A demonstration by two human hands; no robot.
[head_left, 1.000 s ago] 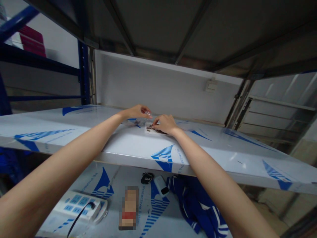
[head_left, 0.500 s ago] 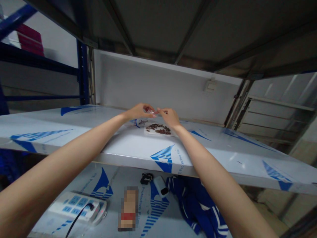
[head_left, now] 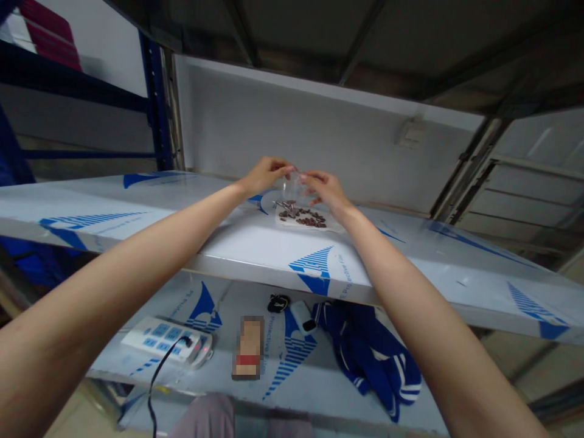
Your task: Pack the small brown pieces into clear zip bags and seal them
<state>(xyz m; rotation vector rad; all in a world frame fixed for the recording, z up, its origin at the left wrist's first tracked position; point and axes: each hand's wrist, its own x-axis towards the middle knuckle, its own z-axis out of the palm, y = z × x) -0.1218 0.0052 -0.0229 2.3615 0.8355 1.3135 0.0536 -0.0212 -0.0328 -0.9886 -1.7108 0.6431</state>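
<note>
A clear plastic bag (head_left: 291, 187) hangs between my hands above the shelf, its top edge pinched by both. My left hand (head_left: 270, 173) grips the bag's left side with fingers closed. On the right side, my right hand (head_left: 325, 187) pinches the rim between thumb and fingers. Slim silvery pieces (head_left: 285, 205) show at the bag's lower end; I cannot tell whether they lie inside it or behind it. Directly below, many small dark brown bean-like pieces (head_left: 312, 219) are spread on a white sheet (head_left: 292, 224).
The film-covered shelf (head_left: 246, 243) has a front edge under my forearms. On the lower shelf lie a power strip (head_left: 166, 340), a black cord, a blurred box (head_left: 249, 348), a small pale device (head_left: 303, 317) and a blue garment (head_left: 369, 353). Another shelf hangs overhead.
My view has tipped downward. My hands have moved slightly apart, and the bag now shows spread between them. The silvery pieces now appear over the sheet's left edge, nearer the brown pieces.
</note>
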